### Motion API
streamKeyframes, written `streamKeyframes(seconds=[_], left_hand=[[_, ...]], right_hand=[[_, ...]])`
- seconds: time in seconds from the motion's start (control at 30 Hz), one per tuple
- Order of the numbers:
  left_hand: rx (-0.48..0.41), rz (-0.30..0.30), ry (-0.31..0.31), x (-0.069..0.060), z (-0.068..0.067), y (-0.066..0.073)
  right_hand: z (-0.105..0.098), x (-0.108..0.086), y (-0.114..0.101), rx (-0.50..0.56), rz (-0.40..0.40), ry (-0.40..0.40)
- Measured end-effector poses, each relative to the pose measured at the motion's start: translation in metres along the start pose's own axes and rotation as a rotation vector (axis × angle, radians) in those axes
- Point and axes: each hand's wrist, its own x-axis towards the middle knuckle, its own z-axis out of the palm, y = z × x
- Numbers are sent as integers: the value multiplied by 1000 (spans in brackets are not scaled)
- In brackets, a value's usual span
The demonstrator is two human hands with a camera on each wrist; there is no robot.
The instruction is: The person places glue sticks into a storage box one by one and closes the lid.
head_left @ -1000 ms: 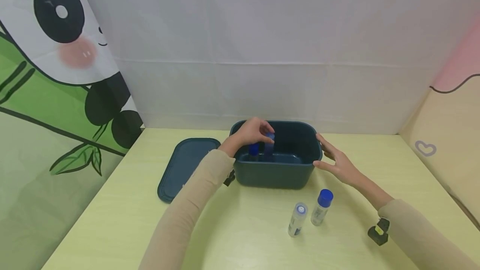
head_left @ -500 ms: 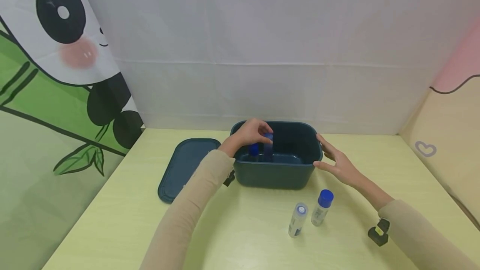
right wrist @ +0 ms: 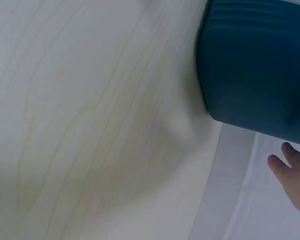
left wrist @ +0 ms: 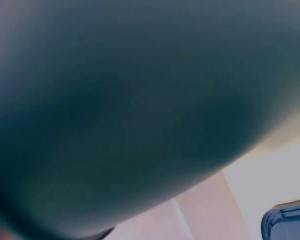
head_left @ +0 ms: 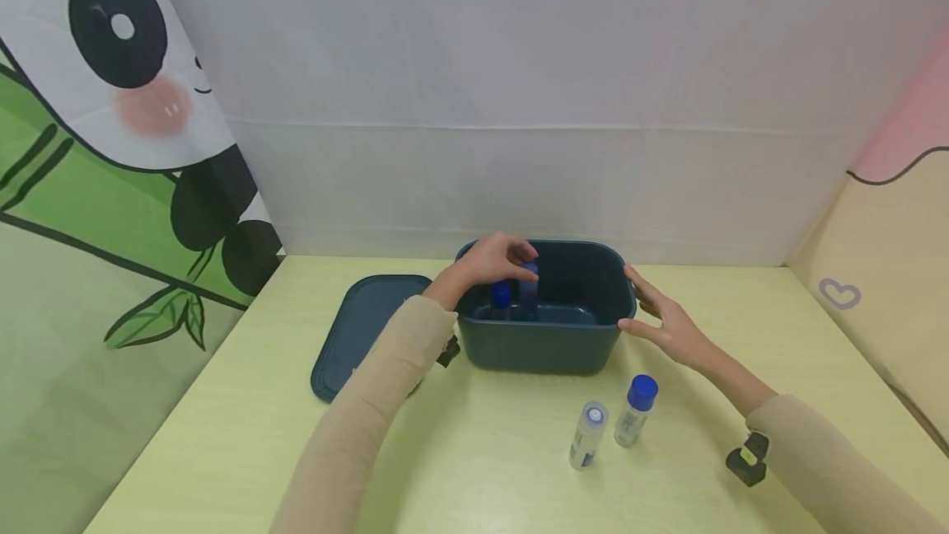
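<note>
My left hand (head_left: 493, 260) reaches over the near-left rim of a dark teal plastic box (head_left: 537, 348). Thumb and fingers pinch the top of a small bottle (head_left: 529, 299) inside it. Just left of that bottle, a second one with a blue cap (head_left: 501, 293) stands in the box. My right hand (head_left: 670, 328) touches the box's right end, thumb at the front corner and fairly straight fingers farther back. The blurred box wall (left wrist: 140, 110) fills most of the left wrist view. In the right wrist view, part of a hand shows near the box (right wrist: 255, 65).
Two clear bottles stand on the table in front of the box: one with a pale top (head_left: 588, 437), one blue-capped (head_left: 634, 410). The flat teal lid (head_left: 363, 328) lies left of the box, partly behind my left sleeve. A pale cloth wall (head_left: 534, 105) rises behind the table.
Almost nothing differs. The left hand and its bottle have shifted very slightly left within the box. The right hand and the two bottles on the table stay in place.
</note>
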Motion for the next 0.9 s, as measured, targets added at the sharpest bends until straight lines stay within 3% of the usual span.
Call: streamKeyframes(seconds=[0.2, 0.37, 0.5, 0.7, 0.8, 0.9], left_hand=[[33, 61, 40, -15, -11, 11], [102, 188, 58, -38, -7, 30], [113, 304, 46, -60, 9, 42], [23, 418, 25, -80, 40, 51], [-10, 445, -12, -87, 55, 54], [-54, 434, -64, -92, 69, 56]], right_hand=[[1, 0, 1, -9, 9, -2], [0, 0, 2, -18, 4, 6], [0, 1, 3, -22, -4, 7], [-5, 6, 9, -12, -13, -8], [-6, 9, 12, -4, -21, -11], [-8, 11, 15, 1, -23, -14]])
